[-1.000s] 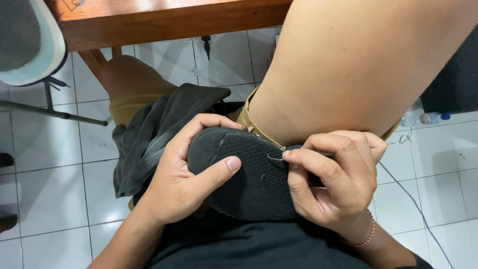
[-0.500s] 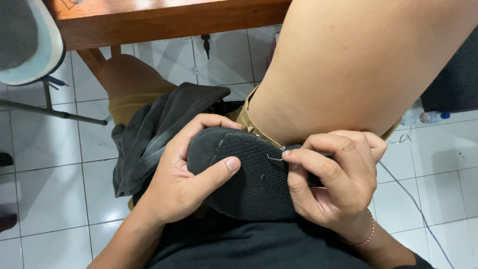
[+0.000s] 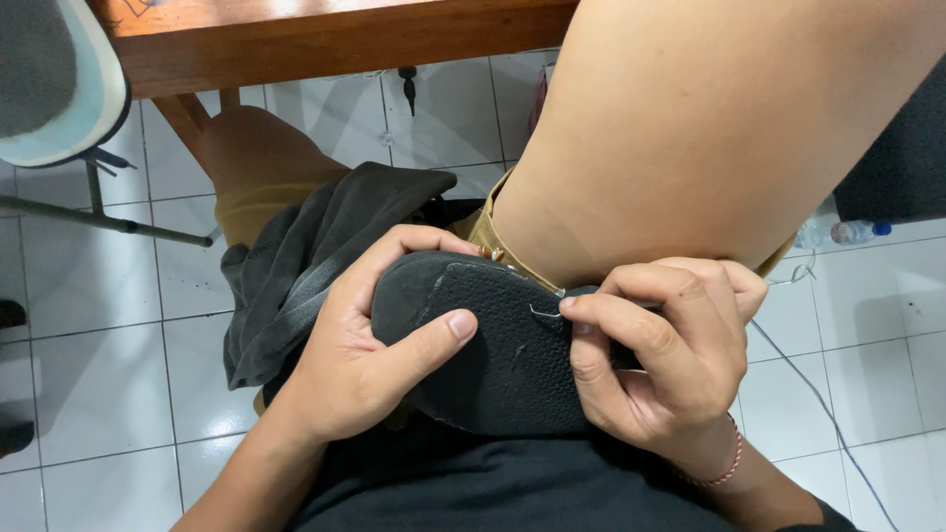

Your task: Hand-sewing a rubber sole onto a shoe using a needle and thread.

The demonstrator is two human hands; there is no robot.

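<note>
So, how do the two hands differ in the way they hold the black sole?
The left hand grips the sole broadly, fingers curled over its rounded end and thumb lying flat across the textured face. The right hand works finely, fingertips pinching a thin needle at the sole's edge. The right wrist wears a thin red bracelet; the left wrist is bare. Both hands touch the sole.

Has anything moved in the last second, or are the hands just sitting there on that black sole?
Nothing visibly changed. The left hand still cups the black sole with its thumb across it, and the right hand still pinches a thin metal needle against the sole's edge. The grey cloth lies as before.
</note>
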